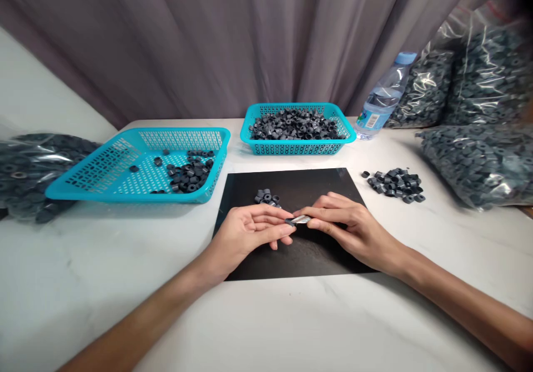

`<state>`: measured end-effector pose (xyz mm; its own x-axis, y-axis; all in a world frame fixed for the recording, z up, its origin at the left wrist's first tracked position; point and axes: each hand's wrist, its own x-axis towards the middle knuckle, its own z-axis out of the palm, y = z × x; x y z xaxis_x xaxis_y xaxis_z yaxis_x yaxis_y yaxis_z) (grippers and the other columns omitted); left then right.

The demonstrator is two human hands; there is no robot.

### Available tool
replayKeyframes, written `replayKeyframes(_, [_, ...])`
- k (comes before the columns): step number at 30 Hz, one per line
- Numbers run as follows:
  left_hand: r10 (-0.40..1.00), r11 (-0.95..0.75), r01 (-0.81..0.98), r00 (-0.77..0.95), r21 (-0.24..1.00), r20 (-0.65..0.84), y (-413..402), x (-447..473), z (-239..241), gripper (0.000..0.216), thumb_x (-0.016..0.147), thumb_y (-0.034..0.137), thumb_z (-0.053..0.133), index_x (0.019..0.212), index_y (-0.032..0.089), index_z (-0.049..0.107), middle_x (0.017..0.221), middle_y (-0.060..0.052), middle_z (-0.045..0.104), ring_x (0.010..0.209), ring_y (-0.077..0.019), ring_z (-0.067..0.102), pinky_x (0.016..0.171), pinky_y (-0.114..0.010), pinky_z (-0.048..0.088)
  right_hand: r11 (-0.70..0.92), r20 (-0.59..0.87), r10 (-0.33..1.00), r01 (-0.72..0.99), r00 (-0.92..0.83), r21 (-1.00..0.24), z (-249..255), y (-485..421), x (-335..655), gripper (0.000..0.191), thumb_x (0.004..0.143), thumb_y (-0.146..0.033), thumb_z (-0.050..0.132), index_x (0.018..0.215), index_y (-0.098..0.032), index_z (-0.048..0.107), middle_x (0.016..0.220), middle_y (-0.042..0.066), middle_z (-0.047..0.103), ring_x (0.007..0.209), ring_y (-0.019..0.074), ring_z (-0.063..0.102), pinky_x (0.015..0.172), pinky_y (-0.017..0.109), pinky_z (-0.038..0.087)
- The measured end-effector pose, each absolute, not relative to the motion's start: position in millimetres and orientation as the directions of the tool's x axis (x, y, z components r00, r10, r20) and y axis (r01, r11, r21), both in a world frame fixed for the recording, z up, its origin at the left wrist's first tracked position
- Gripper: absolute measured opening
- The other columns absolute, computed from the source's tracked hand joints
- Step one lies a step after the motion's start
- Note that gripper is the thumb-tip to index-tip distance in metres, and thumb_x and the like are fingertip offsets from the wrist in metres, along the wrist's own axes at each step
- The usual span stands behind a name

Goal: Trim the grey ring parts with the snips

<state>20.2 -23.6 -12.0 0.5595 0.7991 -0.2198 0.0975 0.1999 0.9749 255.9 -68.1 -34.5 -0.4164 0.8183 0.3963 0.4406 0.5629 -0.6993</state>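
Note:
Over a black mat [258,264], my left hand [254,227] pinches a small dark grey ring-shaped piece [290,223] between thumb and fingers. My right hand [345,219] is closed on a thin metal blade [301,220], whose tip meets the piece. Much of the blade's far end is covered by my right fingers. Just behind my left fingers, a few similar grey pieces [266,196] lie in a little heap on the mat.
A blue basket [137,197] at left holds some grey pieces; another blue basket [297,149] at the back is heaped with them. A loose pile [395,185] lies to the right. Filled plastic bags [478,161] and a water bottle [381,102] stand at right, another bag [37,166] at far left.

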Motion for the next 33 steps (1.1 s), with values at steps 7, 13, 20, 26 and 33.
replayKeyframes(7, [0.798,0.196,0.104,0.561,0.975,-0.22,-24.4,20.7,-9.6,0.018,0.082,0.02,0.083,0.097,0.013,0.077,0.073,-0.003,0.078,0.063,-0.0097,0.069,0.058,-0.015,0.05,0.563,0.398,0.819,0.441,-0.414,-0.699,-34.5,-68.6,255.0,0.031,0.105,-0.021,0.056,0.132,-0.027,0.068,0.098,0.002,0.069,0.087,0.0167,0.057,0.082,0.033,0.042])
replayKeyframes(13, [0.794,0.191,0.103,0.568,0.976,-0.215,-24.6,21.1,-10.6,0.018,0.082,0.02,0.083,0.097,0.013,0.077,0.073,-0.003,0.079,0.063,-0.0095,0.069,0.057,-0.015,0.05,0.575,0.4,0.81,0.445,-0.429,-0.687,-33.9,-68.5,255.1,0.031,0.105,-0.022,0.056,0.133,-0.027,0.068,0.097,0.002,0.069,0.087,0.0172,0.057,0.081,0.033,0.043])
replayKeyframes(20, [0.799,0.188,0.108,0.562,0.976,-0.216,-23.6,21.8,-10.4,0.017,0.081,0.019,0.082,0.097,0.014,0.077,0.072,-0.003,0.079,0.061,-0.0092,0.068,0.057,-0.015,0.05,0.574,0.402,0.811,0.45,-0.424,-0.684,-34.6,-68.8,255.6,0.032,0.104,-0.021,0.057,0.133,-0.029,0.067,0.098,0.001,0.07,0.087,0.0159,0.057,0.081,0.033,0.042])
replayKeyframes(26, [0.801,0.189,0.109,0.558,0.976,-0.218,-23.9,20.9,-9.6,0.017,0.081,0.021,0.083,0.096,0.014,0.078,0.072,-0.003,0.078,0.062,-0.0092,0.068,0.058,-0.015,0.05,0.582,0.416,0.807,0.448,-0.418,-0.679,-34.3,-70.1,257.0,0.031,0.104,-0.021,0.057,0.131,-0.029,0.069,0.102,0.001,0.072,0.088,0.0161,0.058,0.082,0.033,0.042])
replayKeyframes(33, [0.798,0.192,0.109,0.561,0.975,-0.219,-23.4,19.5,-13.5,0.018,0.082,0.022,0.083,0.098,0.015,0.078,0.076,-0.004,0.08,0.067,-0.0106,0.07,0.059,-0.015,0.05,0.532,0.401,0.842,0.43,-0.361,-0.729,-31.6,-69.8,256.7,0.029,0.105,-0.023,0.057,0.13,-0.028,0.071,0.102,0.002,0.072,0.091,0.017,0.061,0.084,0.032,0.045])
